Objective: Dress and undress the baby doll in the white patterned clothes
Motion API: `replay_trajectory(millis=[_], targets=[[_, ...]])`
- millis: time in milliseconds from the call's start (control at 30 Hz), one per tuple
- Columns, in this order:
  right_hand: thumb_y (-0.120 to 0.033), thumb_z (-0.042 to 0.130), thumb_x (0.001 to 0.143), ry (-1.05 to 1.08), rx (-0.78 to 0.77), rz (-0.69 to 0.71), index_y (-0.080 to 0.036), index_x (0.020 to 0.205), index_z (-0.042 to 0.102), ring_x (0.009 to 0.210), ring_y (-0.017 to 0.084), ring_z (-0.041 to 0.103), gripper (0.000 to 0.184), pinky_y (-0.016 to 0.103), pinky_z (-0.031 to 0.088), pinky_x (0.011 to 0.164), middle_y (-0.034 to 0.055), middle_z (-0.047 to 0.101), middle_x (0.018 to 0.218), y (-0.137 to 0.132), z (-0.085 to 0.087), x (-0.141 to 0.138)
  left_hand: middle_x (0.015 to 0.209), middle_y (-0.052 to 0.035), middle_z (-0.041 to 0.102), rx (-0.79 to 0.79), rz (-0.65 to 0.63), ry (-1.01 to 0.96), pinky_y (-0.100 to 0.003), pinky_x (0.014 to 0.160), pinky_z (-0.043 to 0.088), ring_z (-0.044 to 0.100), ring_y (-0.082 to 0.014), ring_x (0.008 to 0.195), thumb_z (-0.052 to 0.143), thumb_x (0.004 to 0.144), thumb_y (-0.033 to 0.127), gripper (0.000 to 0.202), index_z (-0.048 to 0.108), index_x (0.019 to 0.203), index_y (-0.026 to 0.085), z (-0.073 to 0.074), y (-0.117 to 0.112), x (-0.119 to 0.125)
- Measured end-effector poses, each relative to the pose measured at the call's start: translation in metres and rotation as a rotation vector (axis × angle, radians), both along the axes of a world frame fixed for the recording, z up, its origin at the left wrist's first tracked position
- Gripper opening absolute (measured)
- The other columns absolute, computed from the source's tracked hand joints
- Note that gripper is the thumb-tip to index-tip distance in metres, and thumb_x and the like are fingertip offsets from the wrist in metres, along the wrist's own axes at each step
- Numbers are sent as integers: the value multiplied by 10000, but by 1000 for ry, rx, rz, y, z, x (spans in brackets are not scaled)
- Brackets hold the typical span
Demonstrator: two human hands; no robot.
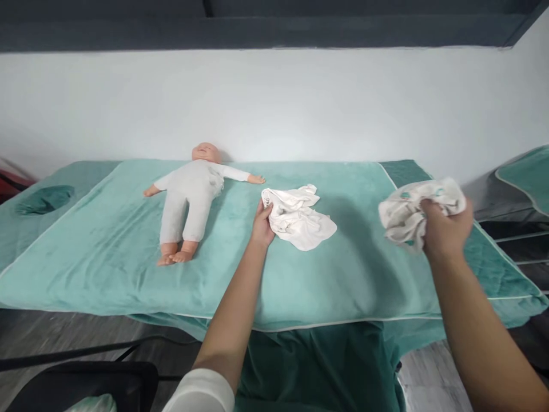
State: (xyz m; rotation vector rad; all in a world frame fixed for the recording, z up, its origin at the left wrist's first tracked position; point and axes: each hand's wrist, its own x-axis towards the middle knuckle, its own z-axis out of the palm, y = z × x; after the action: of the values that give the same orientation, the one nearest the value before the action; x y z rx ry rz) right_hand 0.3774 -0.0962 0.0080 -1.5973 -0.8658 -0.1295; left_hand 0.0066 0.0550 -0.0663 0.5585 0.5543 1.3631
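Doll on green bed, near white cloth; wall behind.

White wall, black chair (partly cropped), floor.

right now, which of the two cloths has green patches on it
The bunched cloth held up in the right hand: green patches show on its white fabric, while the white cloth at the left hand shows none.

The massage-table cover looks plush, the doll's head smooth plastic, white garment and printed cloth matt fabric.
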Motion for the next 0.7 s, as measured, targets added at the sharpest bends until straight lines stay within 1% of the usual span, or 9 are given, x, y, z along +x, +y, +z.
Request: replay_trajectory(millis=[33, 100, 200, 267, 333, 433, 567, 633, 700], targets=[[-439, 674, 801, -62, -57, -40, -274, 1170, 614, 1033, 314, 689, 409, 498, 539, 920, 108, 700, 1159, -6, 3, 8, 1159, -37, 764, 3, 0, 4, -375, 1021, 540, 717, -227, 1083, 779, 762, 200, 482, 667, 1227, 253, 0, 0, 0], [-466, 600, 858, -178, -303, -56, -267, 1192, 633, 1067, 347, 677, 390, 521, 534, 921, 145, 702, 1173, -13, -2, 15, 1165, -39, 762, 9, 3, 13, -368, 1014, 538, 716, -229, 1091, 799, 737, 218, 507, 663, 1225, 252, -2, -2, 1], [-396, 547, 840, -288, -618, 77, -193, 1088, 683, 1137, 385, 642, 348, 550, 505, 974, 211, 703, 1177, -15, -29, 8, 1113, -37, 770, 0, 16, 78, -355, 975, 537, 719, -231, 1048, 836, 692, 250, 523, 674, 1190, 237, -2, -7, 3], [-368, 566, 808, -358, -713, 124, -164, 1164, 676, 1282, 431, 560, 425, 621, 443, 1048, 230, 639, 1341, -14, -44, 1, 986, -50, 774, -33, -3, 238, -355, 919, 535, 717, -242, 970, 851, 679, 299, 442, 710, 1083, 191, 4, -10, 1], [-381, 605, 790, -454, -753, 107, -159, 1344, 592, 1408, 463, 446, 597, 695, 365, 1102, 235, 518, 1509, -14, -46, -6, 837, -50, 747, -28, -23, 479, -342, 844, 521, 692, -240, 864, 848, 683, 355, 333, 731, 923, 156, 20, -12, -4], [-416, 667, 787, -559, -608, 192, -171, 1485, 464, 1503, 419, 345, 767, 667, 298, 1189, 222, 405, 1607, -12, -18, -31, 741, -10, 686, 203, -80, 785, -300, 747, 475, 621, -197, 751, 797, 745, 425, 279, 705, 781, 165, 69, -17, -14], [-463, 653, 878, -464, -321, 631, -262, 1523, 426, 1471, 310, 431, 712, 534, 390, 1194, 130, 455, 1587, 0, 49, -105, 692, 11, 615, 663, -411, 1084, -267, 676, 411, 545, -155, 680, 708, 848, 450, 314, 667, 718, 168, 159, -41, -20], [-465, 649, 907, -418, -229, 849, -262, 1474, 490, 1356, 276, 550, 623, 465, 469, 1123, 106, 544, 1502, 12, 80, -145, 661, 13, 589, 820, -466, 1218, -269, 651, 382, 525, -146, 654, 682, 876, 406, 295, 676, 704, 166, 196, -56, -20], [-477, 657, 916, -390, -256, 1039, -250, 1333, 616, 1121, 236, 667, 477, 393, 532, 992, 75, 688, 1261, 24, 105, -173, 629, 12, 564, 879, -430, 1302, -275, 666, 384, 533, -153, 661, 670, 882, 351, 260, 695, 703, 163, 221, -68, -22]])
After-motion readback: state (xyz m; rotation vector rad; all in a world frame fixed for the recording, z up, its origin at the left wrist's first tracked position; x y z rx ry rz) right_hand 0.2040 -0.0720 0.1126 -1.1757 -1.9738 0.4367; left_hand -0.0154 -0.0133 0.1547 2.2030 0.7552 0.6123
